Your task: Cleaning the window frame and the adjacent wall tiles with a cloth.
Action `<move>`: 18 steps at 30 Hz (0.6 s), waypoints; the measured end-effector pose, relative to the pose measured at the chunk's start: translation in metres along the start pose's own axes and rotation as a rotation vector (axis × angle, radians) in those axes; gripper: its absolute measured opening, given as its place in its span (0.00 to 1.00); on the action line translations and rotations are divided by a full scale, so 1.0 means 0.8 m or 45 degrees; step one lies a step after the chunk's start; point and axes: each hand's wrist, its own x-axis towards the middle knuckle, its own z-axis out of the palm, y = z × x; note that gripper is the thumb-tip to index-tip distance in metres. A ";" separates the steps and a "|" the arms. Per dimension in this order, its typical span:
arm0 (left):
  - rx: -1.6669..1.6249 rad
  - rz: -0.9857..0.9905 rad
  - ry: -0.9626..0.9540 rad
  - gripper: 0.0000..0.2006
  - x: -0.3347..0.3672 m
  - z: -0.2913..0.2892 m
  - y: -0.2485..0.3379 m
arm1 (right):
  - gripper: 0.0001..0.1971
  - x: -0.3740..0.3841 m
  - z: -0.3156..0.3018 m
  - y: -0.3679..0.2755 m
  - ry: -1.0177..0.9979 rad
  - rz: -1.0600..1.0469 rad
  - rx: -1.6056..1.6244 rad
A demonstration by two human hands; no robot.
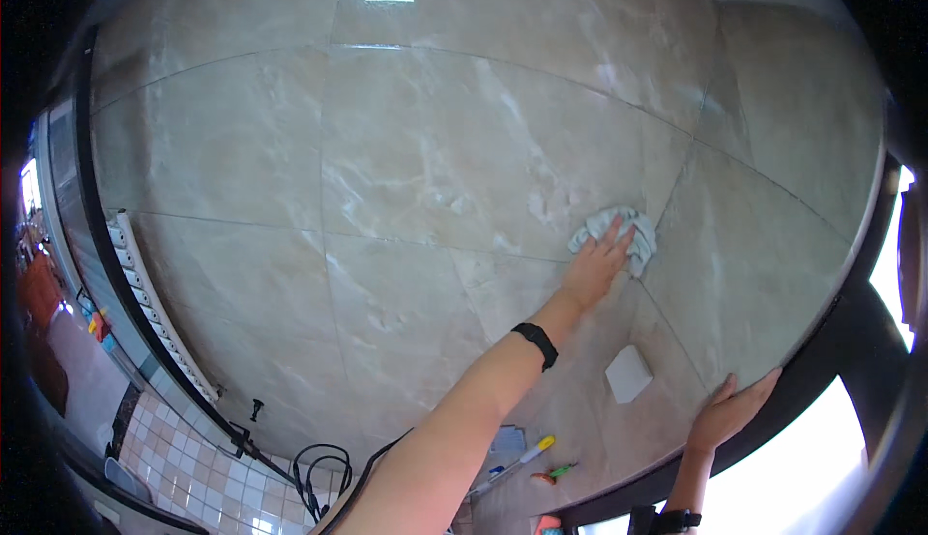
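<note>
A pale, crumpled cleaning cloth (642, 241) lies against the beige marbled tile wall (416, 158), close to the corner. My left hand (596, 266) presses it there with fingers stretched over the folds, and a black band circles that wrist. The fingers cover part of the cloth. Lower on the right, my right hand (730, 416) rests open along the edge where the tile meets the dark window frame (785, 388); nothing shows in it. Between the two hands, a white angular plate (628, 375) sits on the tiled surface.
Below my left forearm lie a white-and-yellow handled tool (527, 455), a bluish flat item (507, 438) and a small green-and-brown thing (553, 475). A looped black hose (324, 462) hangs near the mosaic floor (184, 448). A white slotted rack (159, 308) runs along the left.
</note>
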 end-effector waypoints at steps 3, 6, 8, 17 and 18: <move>-0.096 0.165 -0.294 0.18 -0.027 0.006 0.027 | 0.31 0.003 -0.004 0.006 -0.023 0.026 -0.051; -0.360 -0.005 -0.133 0.17 -0.087 0.012 -0.008 | 0.31 0.003 -0.008 0.000 -0.021 -0.004 -0.040; -0.237 -0.108 -0.219 0.18 -0.136 -0.006 -0.045 | 0.31 0.001 -0.006 0.010 -0.012 -0.034 -0.067; 0.340 -1.023 0.355 0.22 -0.313 -0.157 -0.252 | 0.31 0.005 -0.011 0.004 0.008 -0.052 -0.037; 0.512 -1.056 0.384 0.21 -0.332 -0.169 -0.278 | 0.30 0.005 -0.011 0.003 0.005 -0.050 0.013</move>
